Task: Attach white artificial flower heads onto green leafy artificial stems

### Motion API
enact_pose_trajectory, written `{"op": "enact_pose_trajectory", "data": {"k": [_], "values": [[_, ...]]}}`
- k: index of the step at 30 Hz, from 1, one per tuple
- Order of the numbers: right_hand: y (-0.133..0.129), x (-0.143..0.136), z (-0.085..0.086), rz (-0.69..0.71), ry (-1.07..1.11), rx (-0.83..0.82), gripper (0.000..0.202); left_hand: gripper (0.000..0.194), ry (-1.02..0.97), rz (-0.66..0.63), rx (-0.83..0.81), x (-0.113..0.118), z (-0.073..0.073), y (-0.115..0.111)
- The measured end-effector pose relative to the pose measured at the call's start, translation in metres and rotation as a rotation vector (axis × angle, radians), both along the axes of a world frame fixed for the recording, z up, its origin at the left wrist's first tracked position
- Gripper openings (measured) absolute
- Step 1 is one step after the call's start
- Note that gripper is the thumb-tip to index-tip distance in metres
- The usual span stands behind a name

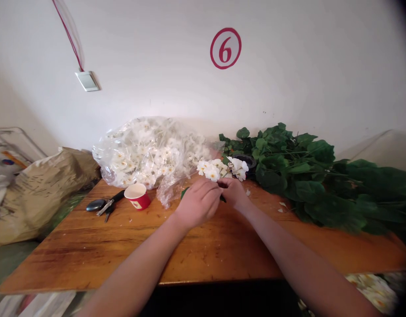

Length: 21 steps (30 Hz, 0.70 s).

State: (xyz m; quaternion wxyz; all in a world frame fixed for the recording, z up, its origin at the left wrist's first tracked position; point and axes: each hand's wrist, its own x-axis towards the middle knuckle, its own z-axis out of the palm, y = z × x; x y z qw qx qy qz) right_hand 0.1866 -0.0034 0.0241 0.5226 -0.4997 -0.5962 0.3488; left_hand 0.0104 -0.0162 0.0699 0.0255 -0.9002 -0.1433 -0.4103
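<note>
My left hand [200,201] is closed over the middle of the table, its fingers curled around the base of some white artificial flowers [211,170] with yellow centres. My right hand [234,192] meets it from the right, fingers pinched at the same spot just below the blooms. A bit of green leaf peeks out beside the left hand. The stem between the fingers is mostly hidden. Right behind the flowers sits a dark round container [247,162], partly covered by blooms and leaves.
A clear plastic bag [150,152] of white flowers lies against the wall. Green leaf stems [308,176] are heaped at right. A red paper cup [137,197], keys [107,211] and a black oval object [96,205] rest at left on the wooden table [219,259]. A brown sack [41,189] stands beyond.
</note>
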Motion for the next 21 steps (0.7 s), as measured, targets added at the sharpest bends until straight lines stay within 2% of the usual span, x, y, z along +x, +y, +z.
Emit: {"op": "enact_pose_trajectory", "data": {"k": [4, 8, 12, 16, 21], "values": [[0.002, 0.001, -0.002, -0.001, 0.023, -0.035, 0.017, 0.023, 0.194, 0.117, -0.118, 0.006, -0.012, 0.009], [0.0, 0.003, -0.001, -0.032, 0.013, -0.097, 0.024, 0.021, 0.153, 0.229, -0.262, 0.005, -0.019, 0.022], [-0.001, 0.002, 0.001, -0.06, -0.044, -0.11, 0.022, 0.016, 0.163, 0.33, -0.362, 0.002, -0.018, 0.027], [0.0, 0.003, 0.0, -0.061, -0.061, -0.138, 0.022, 0.017, 0.266, 0.365, -0.407, 0.001, -0.017, 0.028], [0.001, 0.008, 0.0, -0.017, -0.129, -0.208, 0.02, 0.018, 0.317, 0.35, -0.415, 0.005, -0.019, 0.024]]}}
